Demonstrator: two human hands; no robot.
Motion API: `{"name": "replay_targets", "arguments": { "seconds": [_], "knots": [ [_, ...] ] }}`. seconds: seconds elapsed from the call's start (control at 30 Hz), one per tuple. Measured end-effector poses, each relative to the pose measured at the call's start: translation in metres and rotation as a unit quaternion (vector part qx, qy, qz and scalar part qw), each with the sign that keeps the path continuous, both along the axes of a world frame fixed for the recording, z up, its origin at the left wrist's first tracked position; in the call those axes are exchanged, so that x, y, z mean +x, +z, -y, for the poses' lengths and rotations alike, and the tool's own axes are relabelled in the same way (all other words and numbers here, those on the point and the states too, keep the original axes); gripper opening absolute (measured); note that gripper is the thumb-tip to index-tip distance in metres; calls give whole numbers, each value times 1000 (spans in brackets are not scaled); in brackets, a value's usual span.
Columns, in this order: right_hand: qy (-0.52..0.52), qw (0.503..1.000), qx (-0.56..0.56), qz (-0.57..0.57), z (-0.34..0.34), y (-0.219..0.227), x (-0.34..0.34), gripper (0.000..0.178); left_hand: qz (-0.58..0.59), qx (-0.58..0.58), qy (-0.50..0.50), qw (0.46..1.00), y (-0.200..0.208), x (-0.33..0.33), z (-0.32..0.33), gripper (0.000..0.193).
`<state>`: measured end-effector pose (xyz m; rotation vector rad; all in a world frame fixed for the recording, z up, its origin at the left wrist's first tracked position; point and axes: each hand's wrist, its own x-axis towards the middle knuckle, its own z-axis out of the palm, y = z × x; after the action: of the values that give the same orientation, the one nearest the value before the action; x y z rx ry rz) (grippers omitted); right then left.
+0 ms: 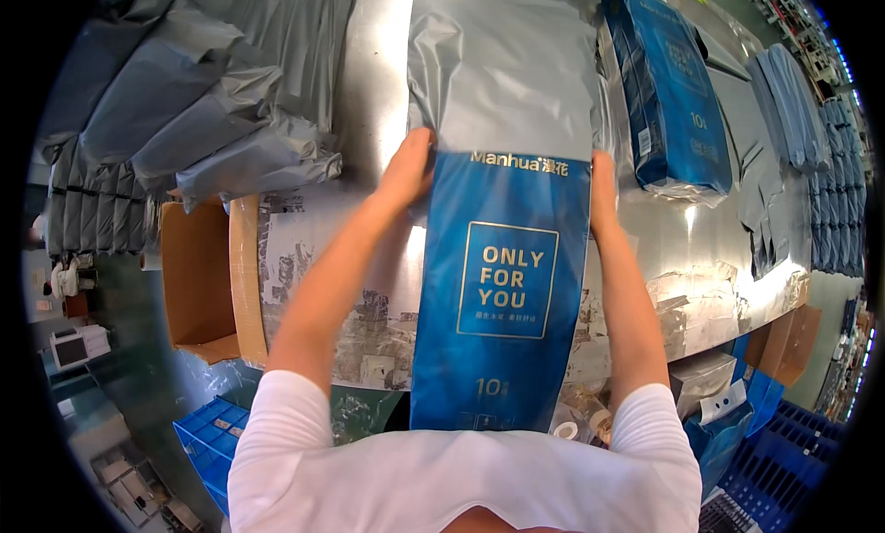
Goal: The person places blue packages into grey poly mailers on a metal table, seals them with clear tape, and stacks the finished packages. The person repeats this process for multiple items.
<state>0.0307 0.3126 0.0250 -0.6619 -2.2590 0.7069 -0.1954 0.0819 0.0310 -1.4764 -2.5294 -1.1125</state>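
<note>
A long blue pack [498, 367] with light printing lies in front of me, its near end against my white shirt. Its far end is inside a grey plastic mailer bag [516, 72], whose mouth crosses the pack. At the left edge of the bag's mouth, my left hand [408, 169] is closed, its fingers partly hidden behind the edge. My right hand [603, 187] grips the opposite side, with most of its fingers out of sight under the bag and pack. The two hands sit level with each other, one on either side.
Grey bagged packs [212, 109] are piled at the left of the metal table [378, 35]. Another blue pack [678, 100] in clear film lies at the right, beside flat grey bags [765, 201]. Cardboard boxes [198, 275] and a blue crate [210, 441] stand below the table's edge.
</note>
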Motion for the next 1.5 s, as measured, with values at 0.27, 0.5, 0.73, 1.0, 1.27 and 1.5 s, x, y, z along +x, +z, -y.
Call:
{"name": "replay_targets", "arguments": {
  "seconds": [0.27,0.5,0.73,1.0,1.27,1.5],
  "knots": [
    [-41,937,-48,343,-12,-21,9,26,83,-258,131,953,-2,15,-3,20],
    [202,803,-89,554,116,-30,172,18,122,-380,-38,916,16,147,154,15],
    [241,790,-113,552,154,-20,231,25,278,-422,-137,852,23,188,214,10],
    [54,859,-270,431,119,-13,231,24,405,-248,70,877,-18,173,190,26],
    [242,874,-200,371,227,53,160,18,659,-38,116,742,1,195,216,13],
    [202,936,-279,77,325,0,51,13,703,7,74,708,2,205,222,15]
  ]
}}
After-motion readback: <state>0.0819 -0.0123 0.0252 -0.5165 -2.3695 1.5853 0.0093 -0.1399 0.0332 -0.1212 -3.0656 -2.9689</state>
